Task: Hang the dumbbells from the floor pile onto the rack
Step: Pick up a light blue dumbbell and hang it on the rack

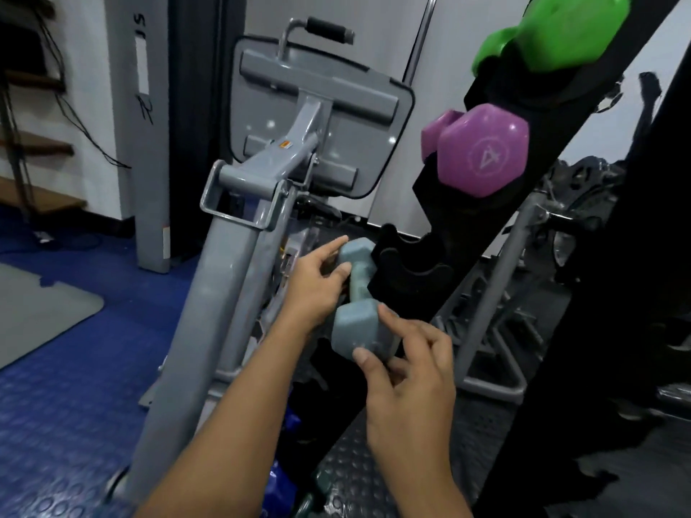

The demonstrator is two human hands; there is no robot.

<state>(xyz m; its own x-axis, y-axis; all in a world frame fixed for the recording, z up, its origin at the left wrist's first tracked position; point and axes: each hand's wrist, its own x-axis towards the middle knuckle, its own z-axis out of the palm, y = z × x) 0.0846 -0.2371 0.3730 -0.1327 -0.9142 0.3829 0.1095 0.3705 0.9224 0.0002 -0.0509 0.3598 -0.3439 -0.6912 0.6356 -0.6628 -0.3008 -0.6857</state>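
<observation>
A grey-blue dumbbell [361, 289] is held up in the middle of the view, just left of an empty black cradle [409, 269] on the slanted black rack [497, 233]. My left hand [318, 284] grips its handle, index finger stretched over the far head. My right hand [405, 372] pinches the near head between thumb and index finger. Higher on the rack sit a purple dumbbell [482, 151] marked 4 and a green dumbbell [557, 31]. At the bottom edge, blue and dark green dumbbells [318, 491] lie on the floor, mostly hidden by my arms.
A grey exercise machine frame [232, 256] with a seat pad stands immediately left of the rack. Blue studded floor mats [67, 386] cover the left side. Grey metal frames and black equipment [523, 330] crowd the space behind and right of the rack.
</observation>
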